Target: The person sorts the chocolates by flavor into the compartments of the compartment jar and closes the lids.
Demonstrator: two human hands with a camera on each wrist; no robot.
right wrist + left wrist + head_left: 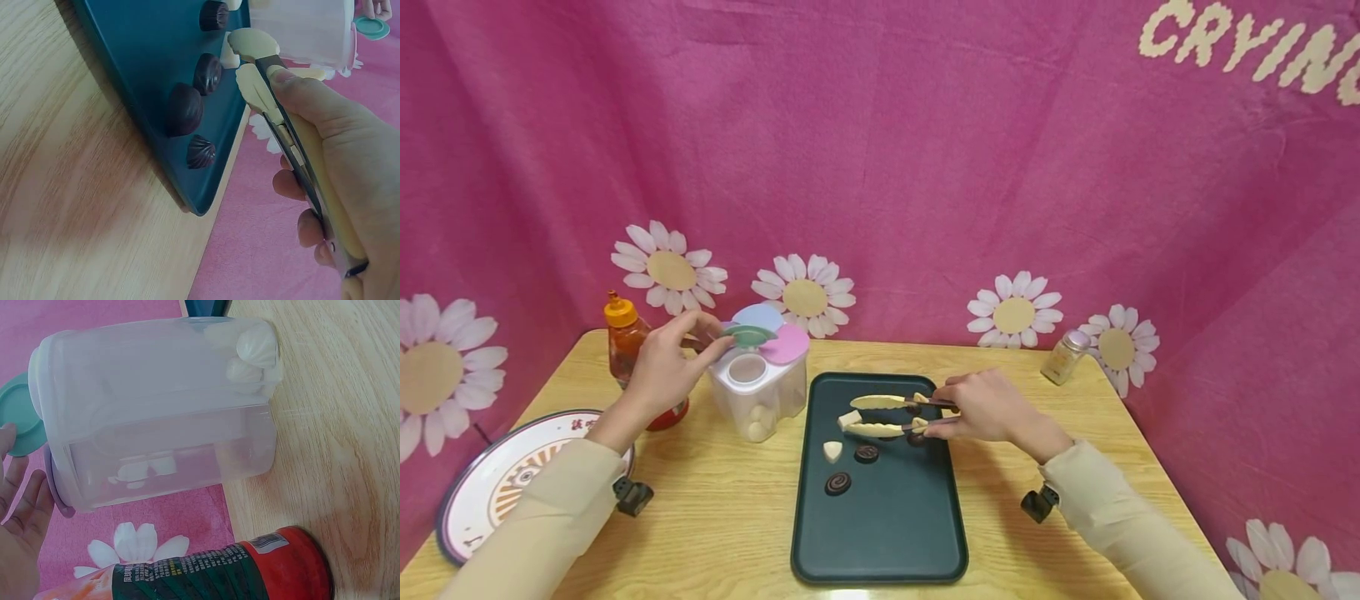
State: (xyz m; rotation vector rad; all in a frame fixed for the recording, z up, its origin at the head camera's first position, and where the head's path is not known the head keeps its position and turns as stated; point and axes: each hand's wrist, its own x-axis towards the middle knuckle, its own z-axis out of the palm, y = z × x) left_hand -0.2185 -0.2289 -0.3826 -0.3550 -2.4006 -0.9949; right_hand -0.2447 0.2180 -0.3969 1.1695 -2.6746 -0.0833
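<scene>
My left hand (pixel 672 354) pinches the raised green lid (pixel 749 335) of a clear plastic container (pixel 775 404), above its round opening. Cream-coloured shell-shaped pieces (pixel 256 345) lie at the container's bottom. Over the dark tray (pixel 880 533), my right hand (pixel 988 406) grips a pair of tongs (pixel 880 430) with pale scalloped tips spread apart. A white chocolate (pixel 850 419) sits right at the tip of the nearer tong arm. Another white chocolate (pixel 832 451) and several dark chocolates (pixel 838 483) rest on the tray, some partly hidden under the tongs.
A red sauce bottle (pixel 625 342) with an orange cap stands left of the container. At the left edge lies a large patterned plate (pixel 475 492), partly behind my sleeve. A small shaker jar (pixel 1064 358) stands at the back right, before the pink cloth (pixel 925 167).
</scene>
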